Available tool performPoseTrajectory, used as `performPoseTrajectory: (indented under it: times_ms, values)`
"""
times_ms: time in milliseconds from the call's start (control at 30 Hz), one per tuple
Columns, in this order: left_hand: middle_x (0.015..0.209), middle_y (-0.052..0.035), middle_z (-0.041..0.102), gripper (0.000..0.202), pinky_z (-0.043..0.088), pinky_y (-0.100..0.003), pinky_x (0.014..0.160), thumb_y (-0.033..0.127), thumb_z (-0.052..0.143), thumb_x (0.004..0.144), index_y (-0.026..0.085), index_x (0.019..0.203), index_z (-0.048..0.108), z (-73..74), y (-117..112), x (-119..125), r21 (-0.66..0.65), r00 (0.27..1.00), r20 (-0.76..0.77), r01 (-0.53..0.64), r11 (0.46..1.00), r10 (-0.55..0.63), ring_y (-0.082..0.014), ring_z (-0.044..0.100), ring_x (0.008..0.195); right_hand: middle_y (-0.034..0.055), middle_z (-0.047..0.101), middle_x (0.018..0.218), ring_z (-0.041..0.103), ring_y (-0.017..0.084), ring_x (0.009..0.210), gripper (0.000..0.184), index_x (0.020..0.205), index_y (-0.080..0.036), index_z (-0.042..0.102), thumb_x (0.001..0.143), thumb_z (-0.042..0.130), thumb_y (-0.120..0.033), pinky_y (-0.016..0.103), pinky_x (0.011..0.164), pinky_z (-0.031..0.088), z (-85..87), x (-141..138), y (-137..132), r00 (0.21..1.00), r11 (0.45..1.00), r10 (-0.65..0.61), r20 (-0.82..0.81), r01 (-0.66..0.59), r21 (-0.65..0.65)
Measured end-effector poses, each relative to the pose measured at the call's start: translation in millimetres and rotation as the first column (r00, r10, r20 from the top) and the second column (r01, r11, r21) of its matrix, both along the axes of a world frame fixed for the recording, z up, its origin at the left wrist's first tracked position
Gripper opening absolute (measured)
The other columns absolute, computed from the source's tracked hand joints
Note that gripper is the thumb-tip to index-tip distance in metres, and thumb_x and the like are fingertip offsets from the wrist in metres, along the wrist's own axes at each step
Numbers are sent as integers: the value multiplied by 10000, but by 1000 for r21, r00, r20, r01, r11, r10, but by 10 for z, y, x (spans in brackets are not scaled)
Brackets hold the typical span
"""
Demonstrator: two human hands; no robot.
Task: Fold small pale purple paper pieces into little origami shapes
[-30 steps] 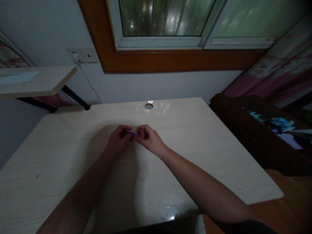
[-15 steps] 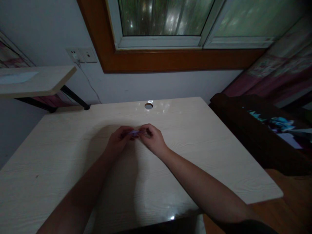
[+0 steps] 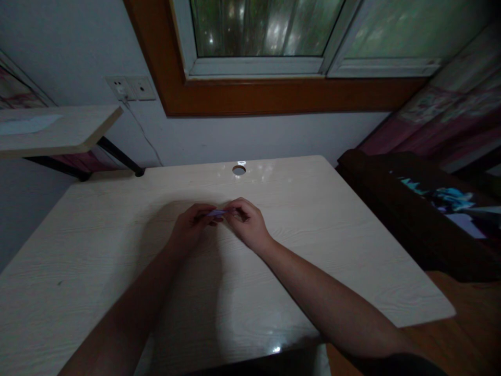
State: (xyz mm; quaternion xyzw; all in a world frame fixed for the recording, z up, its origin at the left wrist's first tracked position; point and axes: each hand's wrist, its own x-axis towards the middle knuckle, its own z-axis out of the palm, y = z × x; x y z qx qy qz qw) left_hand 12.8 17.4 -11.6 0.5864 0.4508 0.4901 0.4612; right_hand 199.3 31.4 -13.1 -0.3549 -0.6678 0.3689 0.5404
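Observation:
Both my hands meet over the middle of a pale wooden desk [image 3: 321, 250]. My left hand [image 3: 191, 225] and my right hand [image 3: 247, 222] each pinch an end of a small pale purple piece of paper [image 3: 216, 212], held just above the desktop. The fingers of both hands are curled in around it. Most of the paper is hidden by my fingers, and its shape is too small and dim to make out.
A round cable hole [image 3: 238, 169] sits near the desk's far edge. A raised wooden shelf [image 3: 58, 130] stands at the left, a wall socket [image 3: 131, 87] with a cable behind it. A dark wooden bed frame [image 3: 395, 209] lies at the right, a window [image 3: 266, 31] above.
My hands have shifted very slightly; my right hand's fingers have moved a little along the paper. The paper stays pinched between both hands.

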Motion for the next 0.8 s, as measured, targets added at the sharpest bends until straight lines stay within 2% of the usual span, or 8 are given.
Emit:
performPoseTrajectory:
  times_ms: [167, 300, 500, 633, 800]
  values:
    - [908, -87, 743, 355, 606, -367, 733, 395, 712, 784, 159, 1033, 622, 49, -37, 27, -32, 1000, 9, -5, 999, 6, -213, 722, 790, 29, 631, 857, 601, 164, 776, 71, 900, -230, 656, 836, 629, -214, 311, 727, 503, 59, 23, -19, 999, 1000, -10, 41, 9, 10]
    - [968, -88, 730, 418, 602, -358, 753, 364, 764, 734, 159, 1067, 617, 96, -72, 33, -47, 1000, 31, 6, 999, -4, -207, 716, 818, 34, 638, 861, 604, 170, 790, 76, 921, -229, 649, 853, 617, -225, 317, 742, 499, 80, 34, -29, 994, 997, -44, 103, 38, 65]
    - [866, -68, 744, 292, 598, -337, 730, 384, 711, 786, 149, 957, 681, 98, -47, 16, -66, 1000, -12, 7, 998, -8, -189, 713, 734, 20, 641, 883, 612, 160, 795, 182, 990, -242, 631, 823, 651, -176, 303, 756, 505, 28, 33, -32, 991, 992, -46, 128, 30, 125]
    - [823, -65, 754, 279, 595, -341, 757, 390, 710, 786, 148, 927, 703, 98, -37, 6, -61, 998, -62, -13, 998, 9, -201, 718, 752, 23, 639, 905, 624, 164, 814, 243, 1049, -253, 610, 820, 648, -178, 315, 781, 521, 0, 28, -33, 994, 996, -43, 104, 34, 88]
    - [824, -67, 763, 265, 596, -355, 780, 384, 709, 789, 152, 915, 711, 92, -42, -8, -89, 999, -42, -13, 996, 9, -208, 725, 759, 31, 646, 944, 642, 168, 831, 278, 1101, -264, 577, 835, 647, -233, 331, 798, 536, -29, 3, -35, 999, 1000, -30, 14, 30, 5]
